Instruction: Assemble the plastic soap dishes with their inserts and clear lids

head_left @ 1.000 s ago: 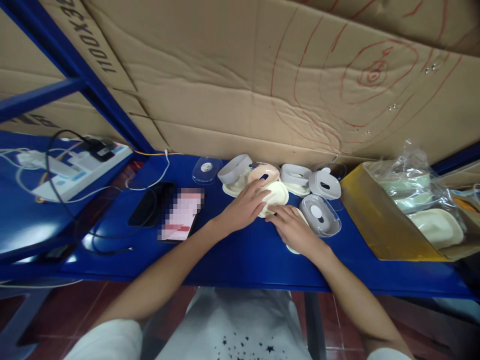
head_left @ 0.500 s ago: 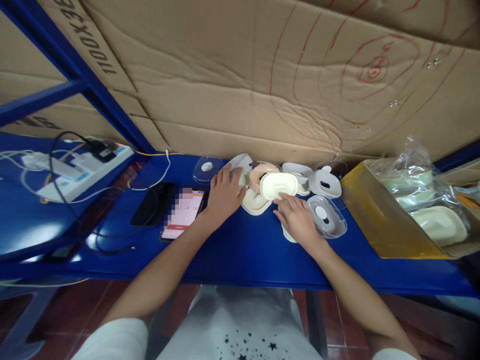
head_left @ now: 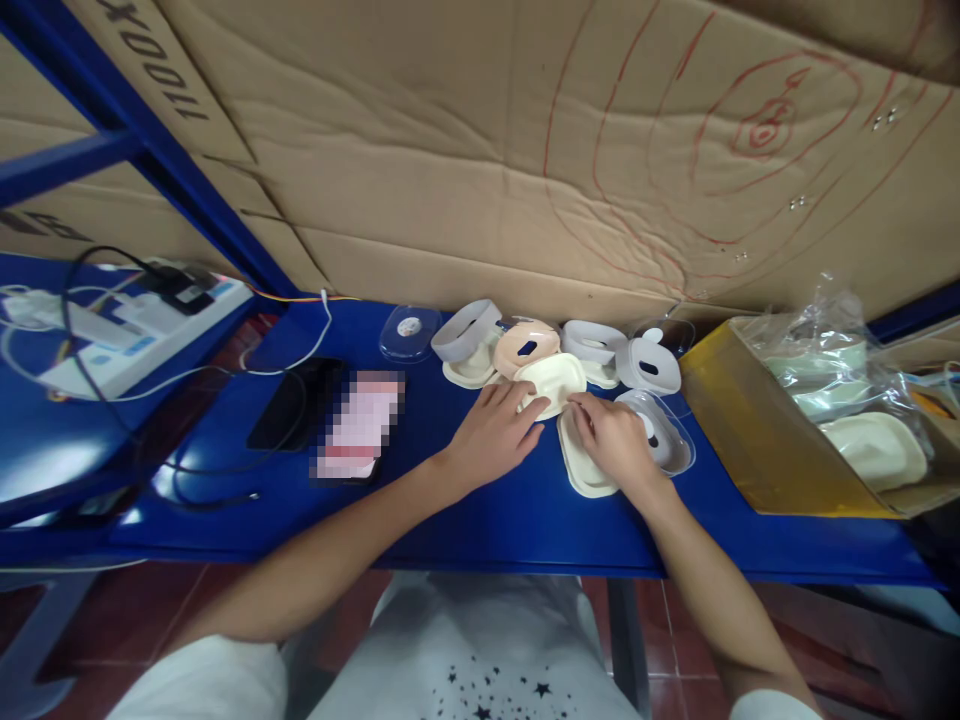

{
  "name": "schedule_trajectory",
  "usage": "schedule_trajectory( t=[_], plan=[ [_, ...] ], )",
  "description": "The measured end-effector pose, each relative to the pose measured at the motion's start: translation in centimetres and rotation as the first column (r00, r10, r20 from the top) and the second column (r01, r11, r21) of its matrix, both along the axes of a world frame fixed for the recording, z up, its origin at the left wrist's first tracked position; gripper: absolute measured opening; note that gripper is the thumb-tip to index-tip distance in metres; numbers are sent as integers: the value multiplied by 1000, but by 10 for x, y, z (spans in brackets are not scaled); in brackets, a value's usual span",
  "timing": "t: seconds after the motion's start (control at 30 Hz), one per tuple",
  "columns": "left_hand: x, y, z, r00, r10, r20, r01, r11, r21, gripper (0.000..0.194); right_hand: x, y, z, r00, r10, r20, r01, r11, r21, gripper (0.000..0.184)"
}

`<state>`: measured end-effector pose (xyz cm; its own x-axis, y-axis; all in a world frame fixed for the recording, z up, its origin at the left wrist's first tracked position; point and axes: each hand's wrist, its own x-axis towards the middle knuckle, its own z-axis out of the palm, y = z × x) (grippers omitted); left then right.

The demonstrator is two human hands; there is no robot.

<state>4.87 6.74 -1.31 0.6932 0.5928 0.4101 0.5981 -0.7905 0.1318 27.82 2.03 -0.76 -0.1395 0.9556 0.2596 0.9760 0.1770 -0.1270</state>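
Observation:
A cream oval lid lies tilted over the pile, in front of a peach-coloured part with a dark slot. My left hand grips its left edge, fingers on top and thumb towards me. At the lid's lower right edge, my right hand is closed with its fingertips pinched on the rim. Below that hand lies another cream lid, partly covered by it. A clear plastic cover with a white disc rests just right of my right hand.
White ring-shaped parts and a clear cover sit along the cardboard wall. At right stands a carton with bagged pale pieces. Two phones, one with a lit screen, cables and a power strip occupy the left.
My left hand has come from the pile's left side down and right onto the cream lid. The lid has shifted slightly left and towards me. My right hand has moved slightly right.

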Motion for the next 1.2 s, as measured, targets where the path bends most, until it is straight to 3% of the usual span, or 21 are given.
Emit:
schedule_trajectory(
  t=[0.17,0.3,0.4,0.47,0.6,0.67,0.7,0.73,0.8,0.87,0.9,1.0,1.2],
  plan=[
    [-6,-9,6,999,4,-54,-2,999,42,47,-6,-3,3,999,33,29,-30,996,-87,29],
    [-25,-42,2,996,-76,-37,75,997,-34,40,-6,-10,13,979,204,2,-200,963,-182,20],
    [-48,-69,-7,992,-130,-1,129,986,-105,40,-10,-21,21,916,379,-129,-400,874,-274,11],
    [-62,-82,-13,994,-103,35,108,983,-148,40,-16,-29,23,854,456,-250,-517,797,-313,18],
    [-73,-89,-21,994,-70,85,87,972,-219,42,-35,-38,22,708,577,-408,-700,651,-295,24],
    [-73,-87,-23,992,-82,98,102,971,-218,38,-37,-39,25,659,609,-441,-743,617,-259,20],
    [-73,-86,-23,991,-88,103,109,972,-211,35,-35,-39,27,661,609,-438,-738,632,-236,20],
    [-73,-86,-24,990,-93,107,114,972,-206,32,-30,-40,29,691,592,-415,-705,678,-208,22],
    [-75,-85,-24,989,-96,110,117,971,-210,26,-14,-43,31,822,481,-304,-534,837,-121,27],
    [-80,-84,-23,989,-94,116,117,969,-216,24,10,-51,28,956,250,-155,-249,968,22,30],
    [-83,-84,-23,988,-97,120,121,969,-216,25,22,-57,24,989,111,-96,-102,990,96,32],
    [-88,-83,-24,985,-115,126,141,964,-227,28,55,-74,8,982,-183,-34,186,962,201,36],
    [-77,-79,-28,978,-114,176,159,950,-268,28,74,-99,-7,924,-260,-282,314,935,165,34]
  ],
)
